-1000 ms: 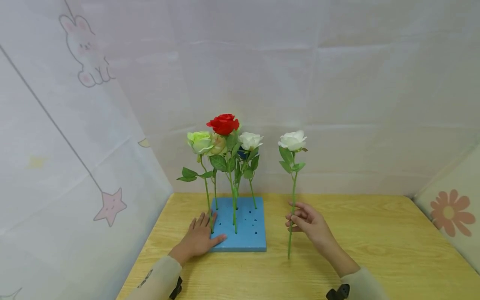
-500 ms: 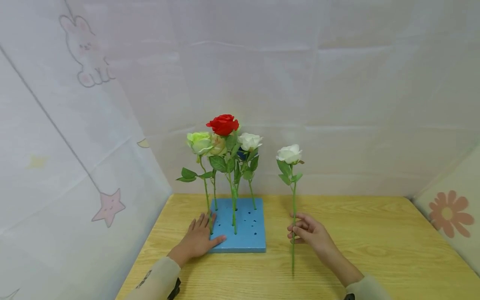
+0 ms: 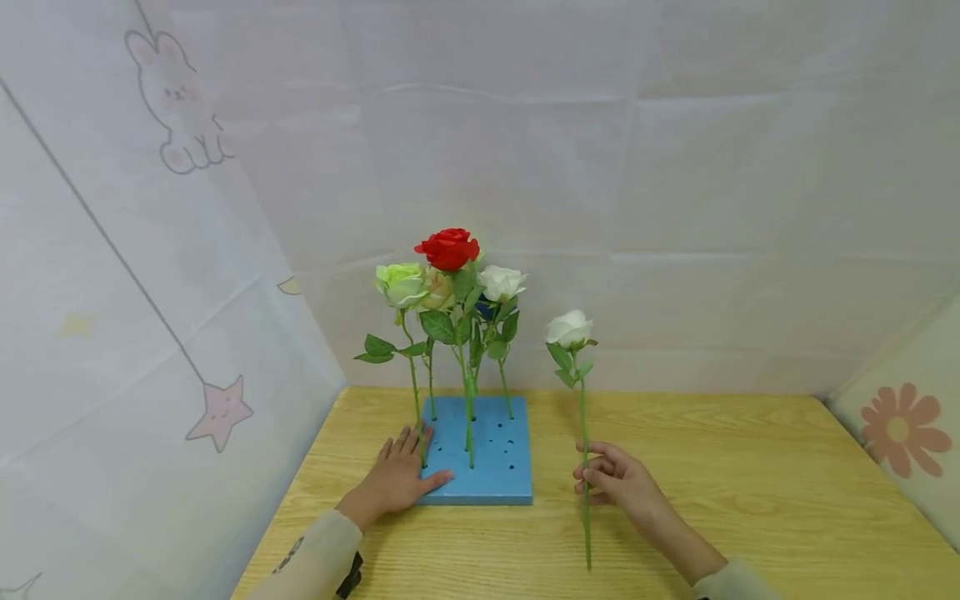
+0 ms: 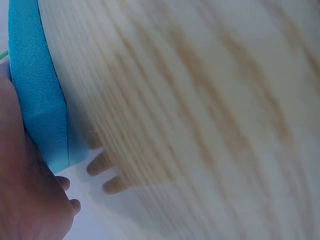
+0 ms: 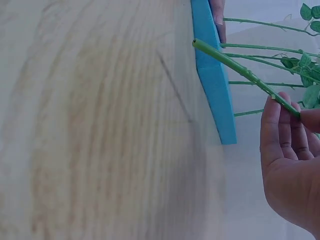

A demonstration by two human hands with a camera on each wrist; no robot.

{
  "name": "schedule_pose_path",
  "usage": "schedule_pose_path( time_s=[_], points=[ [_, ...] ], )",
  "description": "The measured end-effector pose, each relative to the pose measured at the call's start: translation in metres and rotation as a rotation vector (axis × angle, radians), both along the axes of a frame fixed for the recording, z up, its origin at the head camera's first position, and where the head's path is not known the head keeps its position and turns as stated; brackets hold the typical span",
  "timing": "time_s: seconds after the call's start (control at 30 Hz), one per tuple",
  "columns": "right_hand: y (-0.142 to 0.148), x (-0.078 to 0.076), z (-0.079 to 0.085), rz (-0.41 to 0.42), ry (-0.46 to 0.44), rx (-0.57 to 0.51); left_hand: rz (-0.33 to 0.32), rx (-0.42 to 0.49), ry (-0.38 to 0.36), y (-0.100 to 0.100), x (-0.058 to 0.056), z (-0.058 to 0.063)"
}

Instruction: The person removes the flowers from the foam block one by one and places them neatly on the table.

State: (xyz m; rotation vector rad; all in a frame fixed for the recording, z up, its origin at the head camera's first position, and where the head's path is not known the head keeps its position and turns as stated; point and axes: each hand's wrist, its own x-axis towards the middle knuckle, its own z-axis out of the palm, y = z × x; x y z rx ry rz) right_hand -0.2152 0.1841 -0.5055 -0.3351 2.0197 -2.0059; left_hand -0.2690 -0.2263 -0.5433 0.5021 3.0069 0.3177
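Note:
A white rose (image 3: 570,330) with a long green stem is pinched between the thumb and fingers of my right hand (image 3: 617,482). In the right wrist view the bare lower end of its stem (image 5: 230,62) hangs clear of the table. My left hand (image 3: 393,479) lies spread over the left edge of a blue foam board (image 3: 491,483), its thumb on the front part. Upright in the board stand a red rose (image 3: 447,249), a light green rose (image 3: 401,285), another white rose (image 3: 502,283), a pale pinkish rose (image 3: 438,290) and a dark blue flower (image 3: 487,308), partly hidden.
The board has several small holes (image 3: 512,467) on its right side. It lies on a wooden table (image 3: 735,475). Behind stands a pale cloth backdrop (image 3: 675,208), with a printed cloth (image 3: 135,292) at the left.
My right hand has come down and slightly nearer with the white rose, whose bloom has dropped and tilted a little to the left. My left hand stays on the board.

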Motion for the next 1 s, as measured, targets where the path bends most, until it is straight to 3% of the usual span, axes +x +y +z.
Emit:
schedule_pose_path(
  time_s=[0.43,1.0],
  points=[
    [-0.001,0.008,-0.013,0.017,-0.061,0.024,-0.001,0.02,-0.013,-0.003,-0.003,-0.008],
    [-0.002,0.007,-0.024,0.064,-0.094,0.002,0.002,0.029,-0.018,-0.003,-0.004,-0.006]
  ],
)
